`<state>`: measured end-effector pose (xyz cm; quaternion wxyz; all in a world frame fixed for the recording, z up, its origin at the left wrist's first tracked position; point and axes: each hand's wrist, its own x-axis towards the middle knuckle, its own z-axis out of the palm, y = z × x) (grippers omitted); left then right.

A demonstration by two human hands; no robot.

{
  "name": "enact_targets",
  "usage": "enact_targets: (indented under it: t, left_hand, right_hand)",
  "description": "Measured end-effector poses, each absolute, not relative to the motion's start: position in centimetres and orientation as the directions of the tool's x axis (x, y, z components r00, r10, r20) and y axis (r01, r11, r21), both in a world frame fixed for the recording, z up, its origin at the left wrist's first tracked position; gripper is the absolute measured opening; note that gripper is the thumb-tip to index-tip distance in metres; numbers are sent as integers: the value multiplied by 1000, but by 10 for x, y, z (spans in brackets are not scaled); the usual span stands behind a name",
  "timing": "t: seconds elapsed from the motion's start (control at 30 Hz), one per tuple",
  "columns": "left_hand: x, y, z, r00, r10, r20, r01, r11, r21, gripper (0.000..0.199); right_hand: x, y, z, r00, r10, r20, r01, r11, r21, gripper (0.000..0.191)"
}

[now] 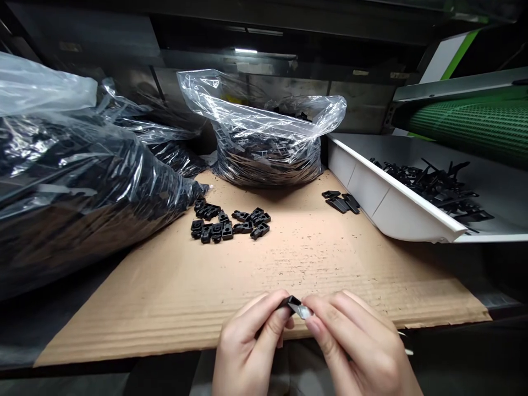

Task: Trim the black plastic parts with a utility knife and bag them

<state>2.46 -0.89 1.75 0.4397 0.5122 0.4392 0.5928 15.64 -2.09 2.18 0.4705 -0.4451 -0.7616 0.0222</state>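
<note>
The left hand has its grip closed on a black part, pinched between thumb and index finger, with its hollow end facing up. The right hand has its grip closed on a small silvery blade, which meets the part's right side; whether it is cutting cannot be told. Both hands and the part are at the near edge of the cardboard. Dark crumbs are scattered beyond them. Farther back, a loose cluster of black clips lies left of centre, and a few flat pieces lie near the white tray, which holds more black pieces. A clear bag of dark parts stands at the back; a larger bag bulges at left.
</note>
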Motion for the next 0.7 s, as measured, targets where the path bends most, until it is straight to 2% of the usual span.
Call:
enact_targets:
  t: [0.23, 0.37, 0.47, 0.53, 0.6, 0.63, 0.7]
  left_hand:
    - [24, -9, 20, -96, 967, 237, 11, -237, 972, 17]
    - [20, -10, 18, -24, 975, 221, 42, -219, 975, 15]
    - [16, -10, 14, 0, 978, 207, 22, -207, 978, 13]
    - [13, -8, 13, -7, 987, 159, -8, -159, 987, 10]
    - [10, -5, 15, 45, 993, 105, -36, -104, 994, 9]
    - [9, -4, 18, 90, 991, 96, -45, -92, 995, 10]
    - [8, -4, 23, 242, 964, 109, -48, -101, 994, 18]
  right_hand:
    - [157, -21, 23, -176, 732, 659, 684, 572, -452, 16]
    - [162, -17, 18, -203, 764, 612, 717, 542, -439, 17]
    - [168, -14, 17, -165, 830, 533, 717, 472, -513, 21]
    - [172, -15, 21, -128, 906, 403, 599, 395, -697, 22]
    - [174, -17, 28, -143, 972, 184, 335, 222, -916, 25]
    - [174, -17, 32, -176, 981, 77, 152, 104, -983, 26]
    - [172, -16, 38, -252, 967, -36, -228, -96, -969, 24]
